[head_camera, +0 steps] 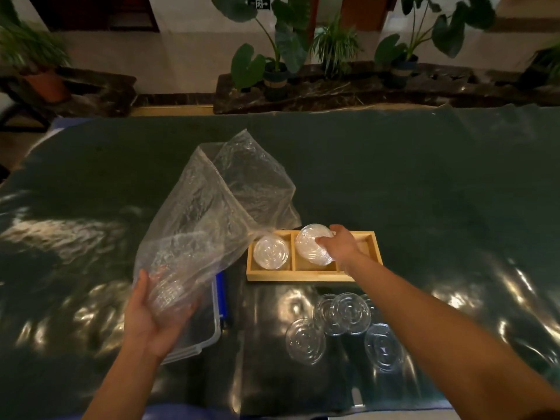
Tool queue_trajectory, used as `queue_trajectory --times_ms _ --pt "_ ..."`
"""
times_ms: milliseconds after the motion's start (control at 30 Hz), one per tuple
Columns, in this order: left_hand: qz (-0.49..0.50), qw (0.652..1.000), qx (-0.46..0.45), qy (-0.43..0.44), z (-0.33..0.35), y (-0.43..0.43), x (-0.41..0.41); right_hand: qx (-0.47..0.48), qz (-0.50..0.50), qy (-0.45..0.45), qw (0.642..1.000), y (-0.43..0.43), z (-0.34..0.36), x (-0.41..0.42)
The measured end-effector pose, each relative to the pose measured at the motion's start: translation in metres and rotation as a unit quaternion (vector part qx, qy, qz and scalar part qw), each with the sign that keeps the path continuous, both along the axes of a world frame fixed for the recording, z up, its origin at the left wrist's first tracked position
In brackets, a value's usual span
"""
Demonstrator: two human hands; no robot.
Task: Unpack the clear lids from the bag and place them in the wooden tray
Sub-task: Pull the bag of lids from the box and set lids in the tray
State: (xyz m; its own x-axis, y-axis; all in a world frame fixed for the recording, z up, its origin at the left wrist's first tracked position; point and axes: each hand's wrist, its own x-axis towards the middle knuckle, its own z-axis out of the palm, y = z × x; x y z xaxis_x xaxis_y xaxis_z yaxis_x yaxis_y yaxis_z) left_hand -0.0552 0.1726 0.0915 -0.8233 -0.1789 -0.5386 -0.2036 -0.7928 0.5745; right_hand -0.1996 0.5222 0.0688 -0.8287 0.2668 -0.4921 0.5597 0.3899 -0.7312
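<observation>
Right hand (pixel 336 247) grip holds lid (pixel 313 244) tilted over tray (pixel 303 275); left hand (pixel 154 316) grip holds bag (pixel 218 201).

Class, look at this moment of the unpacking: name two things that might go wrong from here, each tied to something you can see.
1. The right hand holds a clear lid tilted over the wooden tray's middle compartment; released so, it may rest on the divider rather than lie flat.
2. The left hand grips the bag by its lower end, where more lids seem to sit; a loosened grip might spill them.
</observation>
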Motion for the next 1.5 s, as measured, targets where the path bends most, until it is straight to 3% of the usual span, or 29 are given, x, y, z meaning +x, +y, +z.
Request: queue_trajectory --times_ms 233,400,567,700,867,1100,1300,1500 --pt "-0.009 1.0 0.008 -0.005 0.005 0.014 -0.008 0.154 0.122 -0.003 0.981 -0.015 -0.006 0.0" --pt "-0.022 1.0 0.011 -0.005 0.005 0.018 -0.007 0.306 0.194 0.014 0.932 -0.018 0.001 -0.002" --pt "-0.032 0.999 0.013 -0.013 0.006 0.019 -0.008 0.295 0.194 0.008 0.936 -0.011 -0.005 0.0" --pt "-0.031 0.999 0.012 -0.013 0.006 0.021 -0.007 0.341 0.245 0.013 0.907 -0.009 -0.01 0.005" --pt "-0.03 0.999 0.01 -0.019 0.007 0.022 -0.006 0.321 0.22 0.063 0.919 -0.005 -0.015 0.009" --pt "-0.019 0.999 0.022 -0.023 0.003 0.024 -0.003 0.365 0.28 0.07 0.885 -0.006 -0.024 0.016" --pt "-0.032 0.999 0.029 -0.028 0.001 0.024 -0.005 0.366 0.269 0.076 0.888 -0.006 -0.029 0.019" --pt "-0.039 0.998 0.047 -0.021 -0.001 0.027 -0.007 0.312 0.237 0.083 0.916 0.001 -0.019 0.022"
